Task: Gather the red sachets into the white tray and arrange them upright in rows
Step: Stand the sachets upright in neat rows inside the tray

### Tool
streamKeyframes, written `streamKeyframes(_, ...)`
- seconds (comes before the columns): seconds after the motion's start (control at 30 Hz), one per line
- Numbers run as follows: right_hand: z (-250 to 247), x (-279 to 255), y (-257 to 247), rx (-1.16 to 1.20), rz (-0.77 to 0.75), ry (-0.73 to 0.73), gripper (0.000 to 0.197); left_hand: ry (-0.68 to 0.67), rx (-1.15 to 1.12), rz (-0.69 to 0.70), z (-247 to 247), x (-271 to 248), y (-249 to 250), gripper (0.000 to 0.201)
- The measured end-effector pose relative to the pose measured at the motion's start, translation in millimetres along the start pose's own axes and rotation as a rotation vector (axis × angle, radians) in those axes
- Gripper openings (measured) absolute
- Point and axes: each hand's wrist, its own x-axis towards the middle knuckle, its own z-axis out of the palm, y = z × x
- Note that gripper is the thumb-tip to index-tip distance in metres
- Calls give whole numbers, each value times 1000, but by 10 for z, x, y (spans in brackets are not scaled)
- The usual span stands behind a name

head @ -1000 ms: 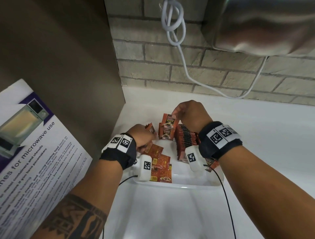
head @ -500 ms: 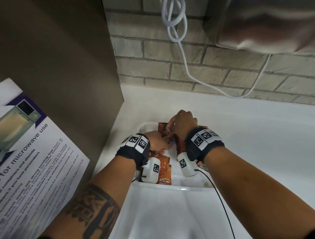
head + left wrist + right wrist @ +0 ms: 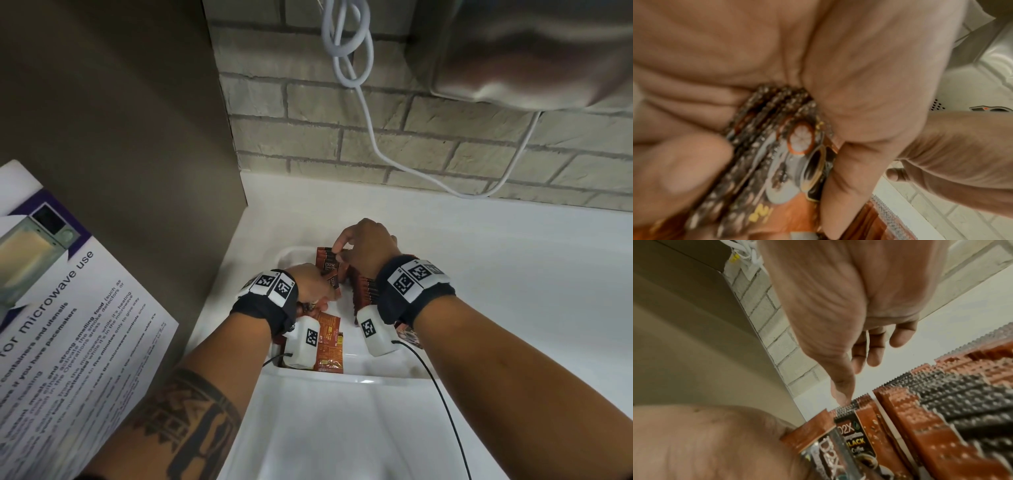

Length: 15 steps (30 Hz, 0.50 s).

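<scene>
The white tray (image 3: 342,377) lies on the counter and holds red sachets. A packed row of upright sachets (image 3: 364,291) (image 3: 941,418) stands along its right side. Several flat sachets (image 3: 329,342) lie at its near left. My right hand (image 3: 363,246) reaches to the far left corner and pinches the top edge of an upright sachet (image 3: 325,263) (image 3: 861,426), with the thumb tip on that edge. My left hand (image 3: 308,287) is just beside it and grips a small bundle of sachets (image 3: 777,154) between thumb and fingers.
A brown cabinet panel (image 3: 120,137) bearing a microwave notice (image 3: 68,308) walls off the left. The brick wall (image 3: 342,137), a hanging white cable (image 3: 370,130) and a metal appliance (image 3: 531,51) lie behind. White counter (image 3: 513,274) stretches right of the tray.
Both hands moved toward the tray's far end. The right hand lowered its sachet from above the tray down into the far left corner. The left hand closed in beside it.
</scene>
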Motion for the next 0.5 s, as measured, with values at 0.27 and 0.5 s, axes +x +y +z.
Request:
streamKeyframes(0.27, -168, -141, 95, 151, -101, -5, 15, -43, -433, 32, -37, -127, -116, 23)
streamKeyframes(0.5, -231, -275, 117, 366, -147, -112, 15, -97, -881, 309, -82, -269, -167, 22)
